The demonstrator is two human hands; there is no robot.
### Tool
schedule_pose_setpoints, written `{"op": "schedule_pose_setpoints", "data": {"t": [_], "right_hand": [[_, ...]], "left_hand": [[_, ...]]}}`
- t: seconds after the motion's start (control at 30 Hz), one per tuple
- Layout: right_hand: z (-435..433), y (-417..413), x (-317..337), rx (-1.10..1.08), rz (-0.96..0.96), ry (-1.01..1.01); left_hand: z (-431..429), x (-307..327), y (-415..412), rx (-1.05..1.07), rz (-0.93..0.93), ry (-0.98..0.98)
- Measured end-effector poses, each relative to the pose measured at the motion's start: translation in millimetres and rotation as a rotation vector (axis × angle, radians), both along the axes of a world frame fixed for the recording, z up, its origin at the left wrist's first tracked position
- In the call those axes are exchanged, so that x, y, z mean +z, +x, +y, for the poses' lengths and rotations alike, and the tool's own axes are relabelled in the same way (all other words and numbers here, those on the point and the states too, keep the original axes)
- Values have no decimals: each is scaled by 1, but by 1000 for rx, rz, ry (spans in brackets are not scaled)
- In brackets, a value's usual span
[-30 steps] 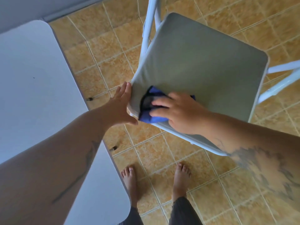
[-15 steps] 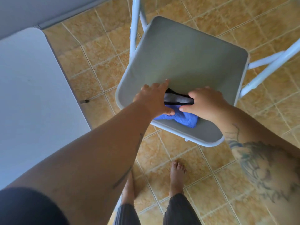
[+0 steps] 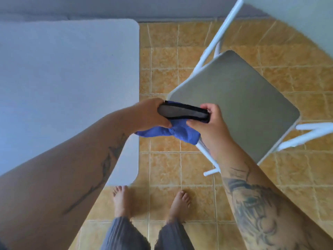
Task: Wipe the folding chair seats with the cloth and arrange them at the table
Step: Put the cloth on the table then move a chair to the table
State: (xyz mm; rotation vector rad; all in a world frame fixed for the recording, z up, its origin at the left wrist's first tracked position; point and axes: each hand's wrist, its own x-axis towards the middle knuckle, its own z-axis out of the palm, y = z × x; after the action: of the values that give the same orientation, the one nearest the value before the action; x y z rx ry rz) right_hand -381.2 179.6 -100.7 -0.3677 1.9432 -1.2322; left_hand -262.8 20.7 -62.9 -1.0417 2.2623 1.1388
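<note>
A white folding chair with a grey seat point(image 3: 239, 105) stands on the tiled floor, right of the white table point(image 3: 63, 83). Both my hands hold a blue cloth point(image 3: 173, 131) with a black-edged grey band, lifted just off the seat's near left corner. My left hand point(image 3: 151, 114) grips the cloth's left end. My right hand point(image 3: 209, 121) pinches its right end. The cloth sags between them, over the seat edge and the floor.
The table's long edge runs about a tile's width from the chair. The white chair frame point(image 3: 221, 31) rises at the back, and a leg bar point(image 3: 310, 130) sticks out right. My bare feet point(image 3: 122, 199) stand by the table's near corner. A pale wall point(image 3: 108, 8) lies beyond.
The cloth has come up off the seat; it was pressed flat under my right hand, then my left hand joined, and now both hold it stretched in the air. The view swung left.
</note>
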Motion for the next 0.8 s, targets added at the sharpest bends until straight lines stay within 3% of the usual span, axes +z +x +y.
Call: {"op": "schedule_pose_setpoints", "data": {"t": [0.2,0.47,0.57,0.67,0.73,0.8], "right_hand": [[-42,95,13,286,29,4],[-49,189,-30,549,219,134],[-48,200,-35,578,542,131],[-48,204,-35,600,922,17],[-45,208,-43,710,984,-45],[-38,215,-54,852,968,-1]], "left_hand": [[-15,7,132,326,-64,-52],[-10,-45,236,443,-161,-169],[-3,-49,241,459,-171,-304],[21,-55,244,324,-108,-663],[39,-66,247,230,-87,-690],[51,-83,252,213,-121,-585]]}}
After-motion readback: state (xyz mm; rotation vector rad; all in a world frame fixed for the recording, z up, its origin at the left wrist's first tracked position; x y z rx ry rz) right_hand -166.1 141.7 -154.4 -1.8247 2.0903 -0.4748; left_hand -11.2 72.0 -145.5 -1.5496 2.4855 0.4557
